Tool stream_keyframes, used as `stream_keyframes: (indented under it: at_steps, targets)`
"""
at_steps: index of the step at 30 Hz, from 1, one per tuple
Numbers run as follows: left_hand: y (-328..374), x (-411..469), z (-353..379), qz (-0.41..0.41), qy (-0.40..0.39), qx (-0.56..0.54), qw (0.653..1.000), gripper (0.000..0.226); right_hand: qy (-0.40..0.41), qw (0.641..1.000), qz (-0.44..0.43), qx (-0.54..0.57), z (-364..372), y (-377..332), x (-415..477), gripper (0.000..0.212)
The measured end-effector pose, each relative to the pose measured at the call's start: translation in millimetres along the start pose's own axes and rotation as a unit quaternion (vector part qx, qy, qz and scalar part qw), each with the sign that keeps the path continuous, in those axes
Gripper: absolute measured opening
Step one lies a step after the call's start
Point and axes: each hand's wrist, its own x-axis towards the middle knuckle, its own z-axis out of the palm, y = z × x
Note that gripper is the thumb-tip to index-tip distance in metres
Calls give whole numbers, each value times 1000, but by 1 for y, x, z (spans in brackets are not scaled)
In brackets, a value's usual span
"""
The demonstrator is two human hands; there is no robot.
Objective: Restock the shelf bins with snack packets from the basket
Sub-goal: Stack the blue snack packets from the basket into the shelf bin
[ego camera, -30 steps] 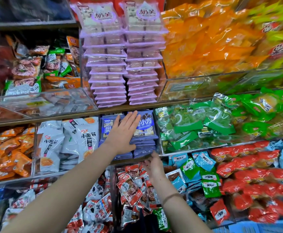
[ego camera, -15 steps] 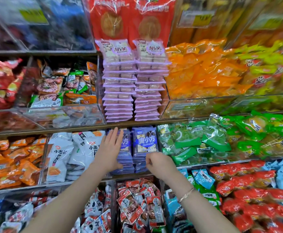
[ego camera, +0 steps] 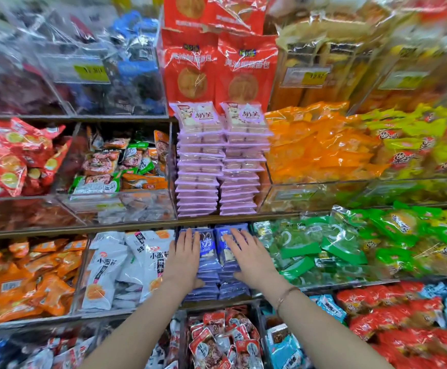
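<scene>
Two stacks of blue-purple snack packets fill the middle bin of the second shelf. My left hand lies flat on the left stack with straight fingers and its thumb at the stack's front. My right hand lies flat on the right stack, fingers spread, thumb at the front. Neither hand holds a packet. The basket is out of view.
Pink packet stacks stand on the shelf above, with red bags behind them. White packets fill the bin to the left, green ones the bin to the right. Small red packets lie in the bin below.
My right hand rose from the lower bin's edge and now lies flat on the right stack. My left hand slid left onto the left stack. The camera tilted up.
</scene>
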Motion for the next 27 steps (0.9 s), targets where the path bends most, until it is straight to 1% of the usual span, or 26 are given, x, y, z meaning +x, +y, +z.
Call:
stream_keyframes:
  at_steps: [3,6,8,10,11,12,14,15,16,18,19,20,21,22,24,25,27]
  targets:
    - [-2,-2,0,8,3,-19,1000,134,8,999,-10,31,-3,4,-8,103]
    - [-6,-7,-5,27,3,-31,999,134,15,997,-17,73,-10,6,-18,98]
    - [-7,-15,-18,44,10,-54,998,128,21,995,-22,92,-18,6,-24,92]
    - [-9,-25,-42,77,45,-115,989,111,39,993,-34,108,-30,9,-30,81]
    - [-11,-30,-59,98,88,-156,979,97,62,990,-40,120,-41,12,-32,76]
    - [-14,-34,-79,116,152,-194,962,82,93,986,-46,131,-56,16,-33,70]
    - [-24,-33,-126,135,291,-229,919,58,168,975,-53,136,-95,27,-31,63]
    - [-29,-28,-150,134,350,-232,898,52,209,968,-54,131,-119,33,-28,61]
    - [-35,-21,-174,127,391,-230,882,49,248,959,-52,127,-144,38,-24,59]
    - [-48,-4,-219,106,430,-217,870,50,318,939,-58,121,-191,45,-13,56]
    - [-53,7,-237,99,430,-211,872,54,345,930,-65,111,-212,47,-6,57]
    - [-57,17,-250,90,417,-199,882,59,359,925,-73,99,-229,48,2,60]
    - [-61,29,-260,74,390,-179,900,67,353,929,-73,88,-243,49,11,67]
    - [-64,40,-265,53,353,-148,922,76,327,940,-63,79,-255,50,21,75]
    - [-69,59,-268,23,269,-81,959,92,241,969,-14,47,-268,56,41,92]
    - [-70,67,-265,24,232,-63,970,96,202,979,8,32,-269,59,50,97]
    - [-72,80,-255,48,179,-69,980,97,144,989,29,29,-267,66,64,102]
